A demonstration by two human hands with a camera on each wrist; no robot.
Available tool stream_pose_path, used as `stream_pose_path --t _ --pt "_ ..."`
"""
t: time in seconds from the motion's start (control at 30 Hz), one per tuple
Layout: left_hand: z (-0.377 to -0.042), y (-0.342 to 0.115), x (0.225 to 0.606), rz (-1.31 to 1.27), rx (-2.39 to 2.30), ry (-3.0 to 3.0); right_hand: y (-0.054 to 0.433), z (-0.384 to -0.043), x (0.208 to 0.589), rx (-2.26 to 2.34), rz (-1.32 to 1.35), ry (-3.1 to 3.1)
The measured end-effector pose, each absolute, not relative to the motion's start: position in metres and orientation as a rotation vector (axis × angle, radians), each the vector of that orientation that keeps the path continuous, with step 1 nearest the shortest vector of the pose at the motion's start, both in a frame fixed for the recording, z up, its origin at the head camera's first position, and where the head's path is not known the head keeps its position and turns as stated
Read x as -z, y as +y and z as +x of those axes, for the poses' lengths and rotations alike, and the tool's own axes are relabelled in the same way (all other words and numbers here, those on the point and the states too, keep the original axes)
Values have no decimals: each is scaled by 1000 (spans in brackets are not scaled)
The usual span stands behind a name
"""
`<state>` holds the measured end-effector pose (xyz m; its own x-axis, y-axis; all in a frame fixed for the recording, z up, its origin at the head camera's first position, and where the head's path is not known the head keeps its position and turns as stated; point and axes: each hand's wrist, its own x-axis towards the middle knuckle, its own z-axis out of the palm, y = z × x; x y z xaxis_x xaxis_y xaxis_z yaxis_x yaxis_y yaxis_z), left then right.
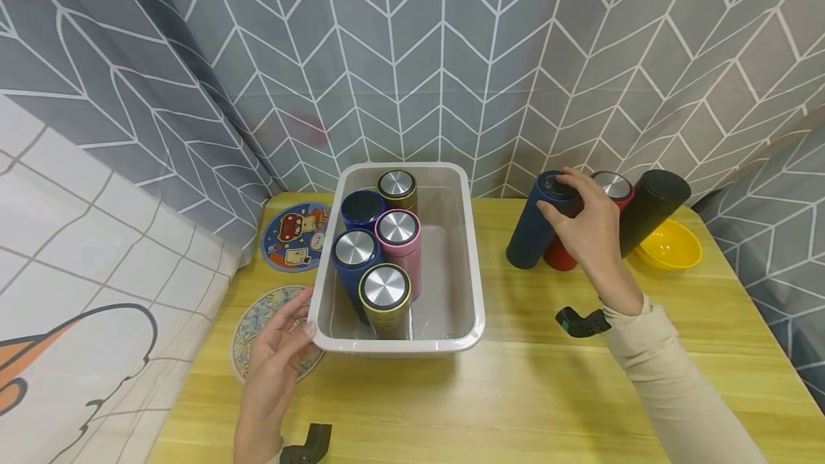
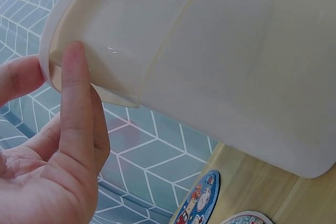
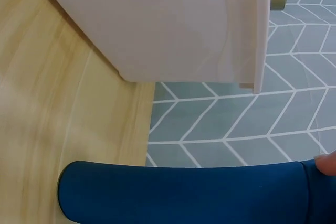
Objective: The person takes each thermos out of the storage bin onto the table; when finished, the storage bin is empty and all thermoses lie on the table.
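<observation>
My left hand [image 1: 276, 353] holds the near left corner of a light grey plastic tub [image 1: 478, 285], thumb at the rim and fingers against the outer wall [image 2: 220, 61]. Several thermos bottles stand upright inside: a gold one [image 1: 387, 291] at the front, a pink one [image 1: 407, 258], blue ones [image 1: 354, 253] on the left and a dark one [image 1: 397, 186] at the back. To the right of the tub, my right hand [image 1: 589, 224] grips a dark blue thermos bottle [image 1: 530, 231] by its black lid. Its base is at the wooden table [image 3: 79, 124].
Just right of the blue bottle stand a red thermos bottle [image 1: 559, 255], partly behind my hand, and a black bottle [image 1: 654, 206]. A yellow bowl [image 1: 673, 243] sits beside them. Two round mats, one blue [image 1: 273, 245] and one floral [image 1: 248, 321], lie left of the tub. A patterned curtain [image 1: 412, 56] hangs behind.
</observation>
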<state>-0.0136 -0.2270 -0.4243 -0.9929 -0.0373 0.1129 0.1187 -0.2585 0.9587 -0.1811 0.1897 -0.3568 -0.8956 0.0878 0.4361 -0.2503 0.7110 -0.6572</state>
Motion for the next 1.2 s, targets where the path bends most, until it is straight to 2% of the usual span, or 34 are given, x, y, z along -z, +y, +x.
stream_pose_path --t 0.33,0.57,0.87,1.2 --pt "-14 -226 424 -99 2404 -1841 182 -167 344 -1049 182 -2482" --pt "-14 -225 424 -75 2423 -1821 168 -150 336 -1101 318 -2576" --pt "-14 -226 424 -97 2416 -1820 152 -123 333 -1400 465 -2721" --pt "-13 -226 423 -77 2427 -1830 123 -97 355 -1822 619 -2693"
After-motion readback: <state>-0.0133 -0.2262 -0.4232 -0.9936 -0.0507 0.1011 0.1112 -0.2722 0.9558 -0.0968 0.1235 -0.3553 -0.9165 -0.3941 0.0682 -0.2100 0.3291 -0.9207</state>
